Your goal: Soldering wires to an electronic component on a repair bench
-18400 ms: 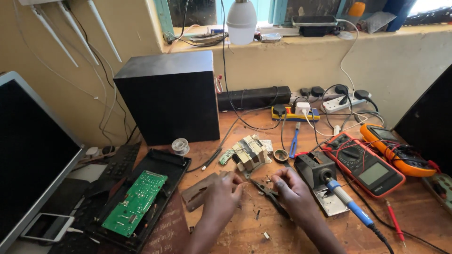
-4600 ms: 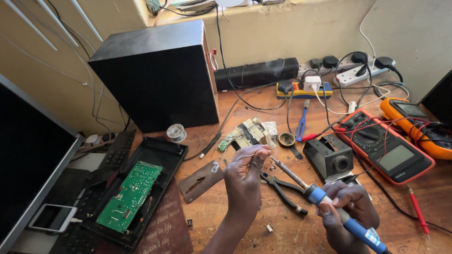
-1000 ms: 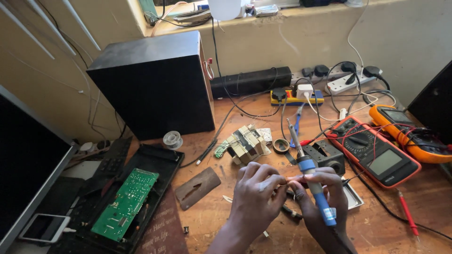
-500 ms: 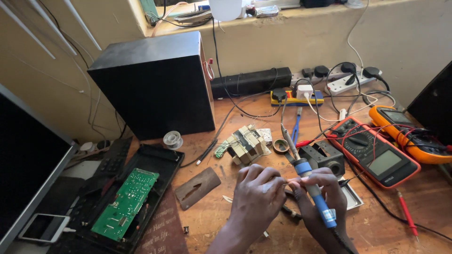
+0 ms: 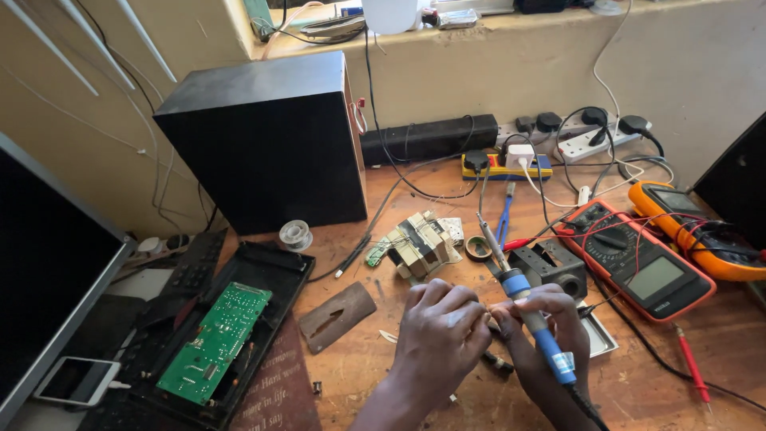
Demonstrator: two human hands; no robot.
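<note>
from the head view we see our right hand (image 5: 550, 335) clenched around a blue-handled soldering iron (image 5: 528, 307), tip raised toward the transformer block (image 5: 419, 243). our left hand (image 5: 443, 335) curls closed beside it, fingers meeting the right hand; what it pinches we cannot tell. a red multimeter (image 5: 634, 259) lies nearby.

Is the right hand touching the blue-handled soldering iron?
Touching. The head view shows the right hand wrapped around the blue-handled soldering iron, fingers closed over its grip just below the metal shaft, tip pointing up and away from the person.
</note>
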